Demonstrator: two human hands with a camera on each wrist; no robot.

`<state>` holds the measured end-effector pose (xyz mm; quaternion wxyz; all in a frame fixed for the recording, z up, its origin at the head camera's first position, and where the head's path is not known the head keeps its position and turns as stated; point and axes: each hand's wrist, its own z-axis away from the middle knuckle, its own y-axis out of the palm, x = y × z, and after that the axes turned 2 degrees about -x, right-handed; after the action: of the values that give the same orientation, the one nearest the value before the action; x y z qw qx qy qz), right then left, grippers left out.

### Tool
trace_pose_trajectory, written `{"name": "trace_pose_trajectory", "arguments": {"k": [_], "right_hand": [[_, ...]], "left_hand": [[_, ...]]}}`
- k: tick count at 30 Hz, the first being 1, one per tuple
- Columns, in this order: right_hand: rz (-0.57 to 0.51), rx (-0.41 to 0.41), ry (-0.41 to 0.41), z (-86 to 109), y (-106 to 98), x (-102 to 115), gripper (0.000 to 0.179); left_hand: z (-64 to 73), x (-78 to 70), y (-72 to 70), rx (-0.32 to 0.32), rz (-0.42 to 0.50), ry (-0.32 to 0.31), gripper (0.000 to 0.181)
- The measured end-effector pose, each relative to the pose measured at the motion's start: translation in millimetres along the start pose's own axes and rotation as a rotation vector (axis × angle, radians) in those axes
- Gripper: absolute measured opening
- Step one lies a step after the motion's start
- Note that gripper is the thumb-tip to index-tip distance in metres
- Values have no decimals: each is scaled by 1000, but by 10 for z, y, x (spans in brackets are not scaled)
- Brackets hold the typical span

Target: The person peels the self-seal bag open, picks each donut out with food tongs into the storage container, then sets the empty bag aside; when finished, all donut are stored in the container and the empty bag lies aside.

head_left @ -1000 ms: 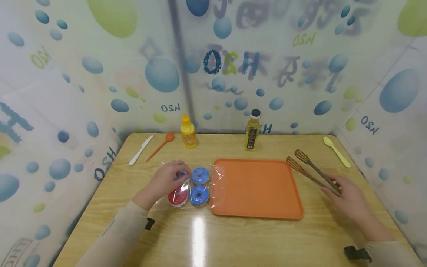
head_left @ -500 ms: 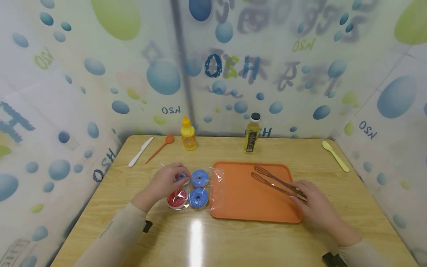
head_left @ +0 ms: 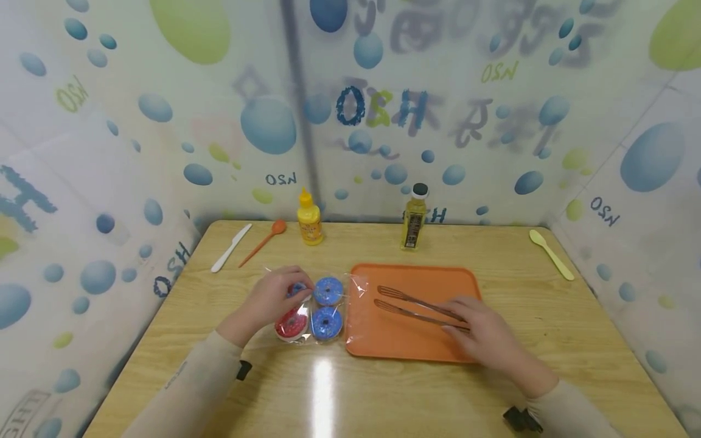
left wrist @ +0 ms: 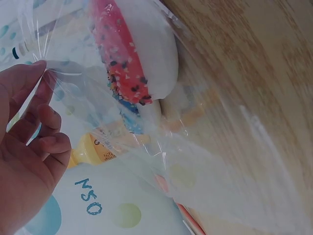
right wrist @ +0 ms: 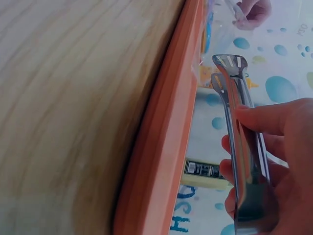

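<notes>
Head view: slotted metal tongs (head_left: 424, 304) hung over the rectangular orange tray (head_left: 405, 342), a clear plastic doughnut bag (head_left: 311, 316) at its left edge. Left wrist: the left hand (left wrist: 29, 164) pinched the bag's bunched film (unclear overhead). Right wrist: the right hand (right wrist: 296, 161) clamped the tongs, tips apart.

Slotted metal tongs (right wrist: 248, 152) sit in the right hand (head_left: 481, 331), tips parted; the left hand (head_left: 275, 297) pinches a clear bag (left wrist: 68, 69) with 4 doughnuts (head_left: 327, 332) close by it: 1 red, 2 blue, 1 half-hidden, apparently blue.
</notes>
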<state>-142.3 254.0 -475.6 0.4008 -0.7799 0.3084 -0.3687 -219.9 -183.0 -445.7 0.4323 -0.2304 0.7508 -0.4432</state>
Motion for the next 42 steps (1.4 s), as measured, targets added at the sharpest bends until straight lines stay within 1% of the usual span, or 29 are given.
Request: {"name": "trace_pose_trajectory", "arguments": {"k": [4,10,14,20,26,31,36,42], "right_hand": [[1,23,-31,-89,35,75,40],[-22,107,-37,-200,100,177,41],[-3,141,-48,-251,132,239,41],[7,179,-74,-324,158,301,43],[-36,233,-101,-395,174,336,45],[-69,295,-108,-485,185,351,46],[-105,348,-125,-569,230,354,46],[-138,372,-147,-634,297,358,47]], "left_hand": [[-7,5,-3,-9,5,15,7],[-1,9,-3,-17,8,15,7],[6,-2,-9,-24,10,21,7],[9,-2,-25,-15,16,18,7],[18,18,-32,-25,18,37,6],[30,10,-33,-21,23,27,6],[33,29,-16,-18,17,38,4],[33,30,9,-17,17,55,3]]}}
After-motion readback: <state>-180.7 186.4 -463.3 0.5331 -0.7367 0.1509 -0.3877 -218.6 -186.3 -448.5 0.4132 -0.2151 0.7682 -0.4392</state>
